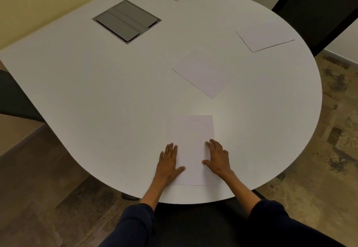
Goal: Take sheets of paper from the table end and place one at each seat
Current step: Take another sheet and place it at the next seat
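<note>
The near sheet point(190, 146) lies flat at the table's point(96, 91) near edge; left hand point(168, 164) and right hand point(218, 160) rest open on its sides; thin, limp, probably slippery; best slid, then pinched by an edge.

The room is dim and the light is warm, coming softly from above. The white table point(116, 84) has a pale glow near its centre, without hard shadows. Toward 7 o'clock the floor point(48, 198) is blurred, and the table edges bend from the wide lens.

White sheets point(191, 149) on white table point(96, 84); grey hatch point(126, 21); mottled brown floor point(319, 159); navy sleeves point(133, 225).
</note>
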The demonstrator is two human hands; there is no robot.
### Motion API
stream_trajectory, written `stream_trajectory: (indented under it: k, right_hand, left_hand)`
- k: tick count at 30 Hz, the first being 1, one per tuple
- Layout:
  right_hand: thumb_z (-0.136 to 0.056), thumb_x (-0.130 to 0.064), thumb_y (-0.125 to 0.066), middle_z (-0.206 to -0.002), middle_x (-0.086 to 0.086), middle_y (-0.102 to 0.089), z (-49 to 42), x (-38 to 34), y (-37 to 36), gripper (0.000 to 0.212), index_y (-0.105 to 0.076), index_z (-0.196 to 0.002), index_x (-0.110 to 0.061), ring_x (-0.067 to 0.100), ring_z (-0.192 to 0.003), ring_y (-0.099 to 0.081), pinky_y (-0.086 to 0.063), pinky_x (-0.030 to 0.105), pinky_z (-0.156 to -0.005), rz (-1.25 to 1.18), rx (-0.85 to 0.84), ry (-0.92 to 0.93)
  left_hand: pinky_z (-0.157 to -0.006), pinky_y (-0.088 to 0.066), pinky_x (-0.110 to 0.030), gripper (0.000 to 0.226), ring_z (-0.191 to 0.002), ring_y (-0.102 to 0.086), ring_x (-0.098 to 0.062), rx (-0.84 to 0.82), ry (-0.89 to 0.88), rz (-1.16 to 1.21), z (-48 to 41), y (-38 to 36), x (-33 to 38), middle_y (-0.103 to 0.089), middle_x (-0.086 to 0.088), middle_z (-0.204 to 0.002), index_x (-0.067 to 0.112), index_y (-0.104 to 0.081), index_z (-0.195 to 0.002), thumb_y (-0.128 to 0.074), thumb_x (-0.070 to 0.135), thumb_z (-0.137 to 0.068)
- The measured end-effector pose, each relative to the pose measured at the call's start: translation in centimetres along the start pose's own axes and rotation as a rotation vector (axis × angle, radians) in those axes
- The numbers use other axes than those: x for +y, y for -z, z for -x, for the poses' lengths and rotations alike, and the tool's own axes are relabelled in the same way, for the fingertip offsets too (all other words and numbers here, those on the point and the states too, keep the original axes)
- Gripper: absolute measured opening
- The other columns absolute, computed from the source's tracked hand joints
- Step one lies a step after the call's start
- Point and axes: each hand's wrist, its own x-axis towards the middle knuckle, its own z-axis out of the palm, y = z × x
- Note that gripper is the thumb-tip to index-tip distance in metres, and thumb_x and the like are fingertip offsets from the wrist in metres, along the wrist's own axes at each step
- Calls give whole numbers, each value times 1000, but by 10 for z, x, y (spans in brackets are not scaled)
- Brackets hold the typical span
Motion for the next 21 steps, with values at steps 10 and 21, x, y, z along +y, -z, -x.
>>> stream_trajectory:
  k: [10,21]
  right_hand:
    - [-93,-29,-62,-150,5,-40,27,-7,26,56,-40,-144,-18,23,-136,-39,-35,41,-106,-195,201,-28]
    - [-98,-37,-54,-137,1,-55,101,-22,98,38,-56,-132,-20,22,-129,-49,-37,40,-106,-421,642,8]
  left_hand:
    - [-122,-10,-32,65,-152,1,-17,249,-27,281,19,29,29,1,-4,-165,15,-4,-156,-32,40,-104]
    - [-124,-8,-35,60,-152,-10,-20,500,-229,275,52,97,86,-17,-8,-162,12,-18,-155,-29,41,-104]
